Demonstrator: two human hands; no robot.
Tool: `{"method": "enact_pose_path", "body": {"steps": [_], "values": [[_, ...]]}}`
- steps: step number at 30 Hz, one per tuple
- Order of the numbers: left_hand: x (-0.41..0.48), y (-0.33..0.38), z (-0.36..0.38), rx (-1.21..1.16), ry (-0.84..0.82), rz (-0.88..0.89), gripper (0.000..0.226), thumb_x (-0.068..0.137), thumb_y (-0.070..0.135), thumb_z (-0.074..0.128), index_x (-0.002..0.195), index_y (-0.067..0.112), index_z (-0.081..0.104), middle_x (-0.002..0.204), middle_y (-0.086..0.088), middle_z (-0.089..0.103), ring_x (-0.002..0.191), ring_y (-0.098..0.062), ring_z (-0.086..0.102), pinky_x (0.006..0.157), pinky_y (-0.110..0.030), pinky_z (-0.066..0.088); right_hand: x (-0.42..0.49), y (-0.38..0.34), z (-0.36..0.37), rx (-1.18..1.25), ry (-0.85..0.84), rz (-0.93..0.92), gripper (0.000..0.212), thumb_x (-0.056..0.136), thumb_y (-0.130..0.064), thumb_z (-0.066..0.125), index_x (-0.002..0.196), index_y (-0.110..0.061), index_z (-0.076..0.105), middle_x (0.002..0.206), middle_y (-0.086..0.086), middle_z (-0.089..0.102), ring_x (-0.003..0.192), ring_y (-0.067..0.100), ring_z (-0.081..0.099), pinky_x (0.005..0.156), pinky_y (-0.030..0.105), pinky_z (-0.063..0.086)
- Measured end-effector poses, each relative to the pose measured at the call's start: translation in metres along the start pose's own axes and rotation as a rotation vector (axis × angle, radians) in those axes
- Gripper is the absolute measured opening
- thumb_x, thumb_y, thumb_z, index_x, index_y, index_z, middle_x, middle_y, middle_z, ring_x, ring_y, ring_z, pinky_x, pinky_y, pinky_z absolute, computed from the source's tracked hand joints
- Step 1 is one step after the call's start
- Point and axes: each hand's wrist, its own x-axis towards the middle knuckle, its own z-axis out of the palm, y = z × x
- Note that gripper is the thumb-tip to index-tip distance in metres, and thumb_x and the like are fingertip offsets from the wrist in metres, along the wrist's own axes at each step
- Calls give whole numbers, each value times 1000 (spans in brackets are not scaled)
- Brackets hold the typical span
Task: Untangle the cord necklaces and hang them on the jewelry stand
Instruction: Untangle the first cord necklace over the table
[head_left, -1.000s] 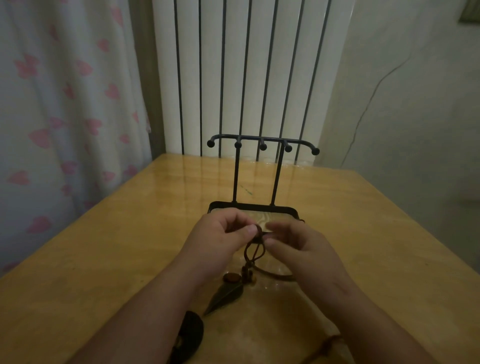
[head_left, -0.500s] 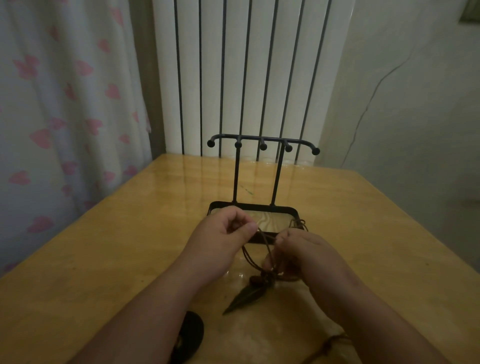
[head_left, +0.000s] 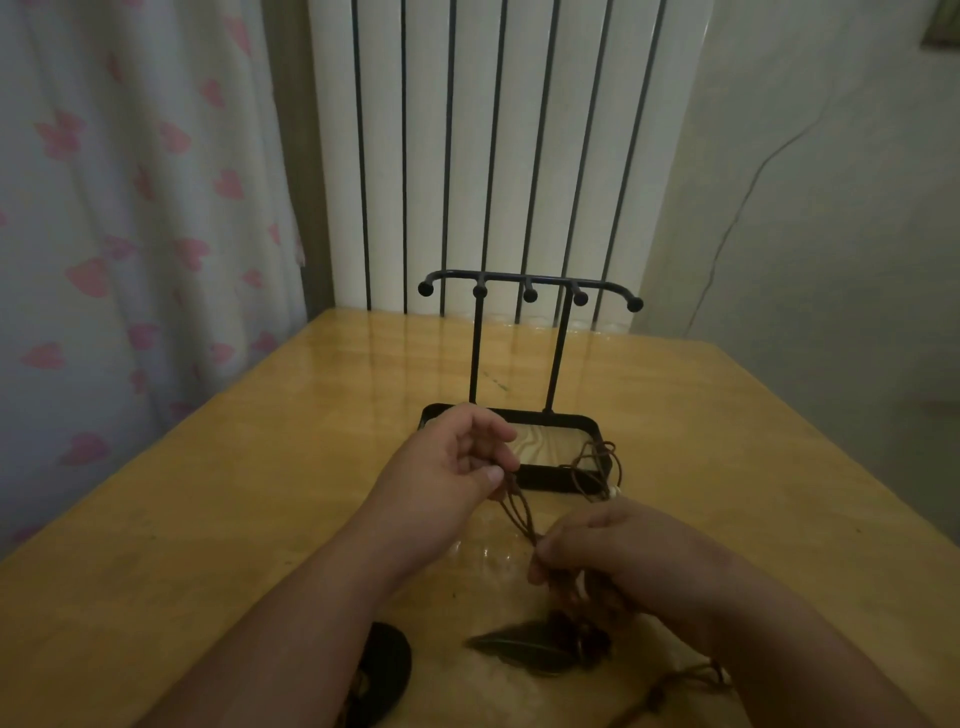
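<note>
Left hand (head_left: 447, 462) at frame centre, grip pinched narrow on the brown cords (head_left: 517, 512) near its thumb tip. Right hand (head_left: 618, 551) lower right of centre, fingertips (head_left: 543, 558) closed on the same cords further down. Strands run taut-ish between the two pinches.

Below the right hand: dark leaf-shaped pendant (head_left: 524, 647) lying on the bench (head_left: 234, 493), beads bunched just beside it, blurred. More cord loops up over the right front corner of the jewelry stand (head_left: 530, 364) tray, with a pale bead there. Another cord end at lower right of frame. Dark round pendant (head_left: 382, 675) at bottom, half hidden by my left forearm.

Stand hooks all bare, so I judge I'm mid-untangle, nothing hung.

Risks as I see them:
- Cord draped on the tray corner: pull toward me and it could snag the rim and drag or tip the stand.
- Pulling the two pinches apart could cinch the knot tighter instead of opening it.
- Can't tell which strand belongs to which necklace; light is dim, easy to work the wrong loop.
</note>
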Motion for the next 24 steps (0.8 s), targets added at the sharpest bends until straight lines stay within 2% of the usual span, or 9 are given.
{"method": "enact_pose_path", "body": {"steps": [2, 4, 7, 9, 12, 13, 16, 18, 24], "values": [[1, 0, 0, -6, -3, -2, 36, 90, -5, 58, 104, 28, 61, 90, 4, 71, 87, -10, 69, 80, -30, 56, 2, 0, 2, -70, 138, -64, 16, 90, -22, 59, 85, -21, 74, 82, -10, 70, 67, 3, 58, 61, 20, 45], [1, 0, 0, -12, -7, -10, 37, 90, -3, 58, 106, 29, 59, 90, 4, 71, 86, -9, 70, 80, -30, 56, 6, 2, 3, -68, 363, -195, 11, 88, -21, 61, 84, -23, 71, 89, -6, 69, 82, 7, 62, 72, 26, 51], [1, 0, 1, -40, -28, -5, 39, 89, -4, 60, 109, 29, 57, 88, 3, 71, 83, -11, 70, 78, -29, 56, 7, 3, 9, -34, 547, -369, 6, 85, -25, 63, 82, -23, 68, 82, -1, 67, 75, 8, 60, 69, 30, 52], [1, 0, 1, -47, -33, 1, 40, 88, -5, 61, 109, 29, 57, 88, 2, 71, 82, -11, 69, 76, -27, 54, 9, 4, 15, -43, 518, -410, 6, 80, -33, 67, 81, -28, 68, 79, -5, 66, 72, 7, 61, 63, 25, 53], [1, 1, 1, -43, -26, 13, 41, 87, -5, 62, 108, 30, 58, 88, 1, 70, 82, -12, 69, 74, -26, 54, 13, 7, 17, -101, 543, -401, 10, 74, -41, 71, 78, -32, 68, 77, -8, 66, 71, 13, 61, 65, 33, 55], [0, 1, 1, -46, -27, 18, 41, 87, -5, 62, 108, 30, 58, 87, 2, 70, 82, -12, 69, 75, -26, 55, 13, 8, 17, -125, 564, -404, 8, 75, -40, 71, 78, -33, 68, 76, -8, 65, 69, 11, 61, 65, 33, 55], [0, 1, 1, -38, -27, 20, 40, 88, -4, 62, 108, 31, 58, 87, 3, 70, 80, -10, 68, 74, -26, 54, 12, 7, 16, -211, 583, -432, 4, 83, -35, 66, 79, -34, 66, 71, -11, 63, 63, 0, 56, 54, 16, 44], [0, 1, 1, -29, -19, 25, 41, 88, -3, 61, 106, 33, 59, 86, 5, 70, 80, -8, 67, 73, -25, 52, 11, 6, 15, -202, 556, -438, 7, 87, -31, 64, 80, -33, 67, 68, -12, 63, 63, -5, 55, 52, 13, 41], [-1, 2, 1, -20, 15, 44, 44, 86, -5, 63, 106, 34, 62, 95, 6, 68, 88, -6, 67, 75, -25, 53, 9, 4, 14, -71, 479, -415, 13, 91, -25, 59, 83, -27, 69, 78, -3, 68, 72, 4, 60, 58, 10, 48]]}}
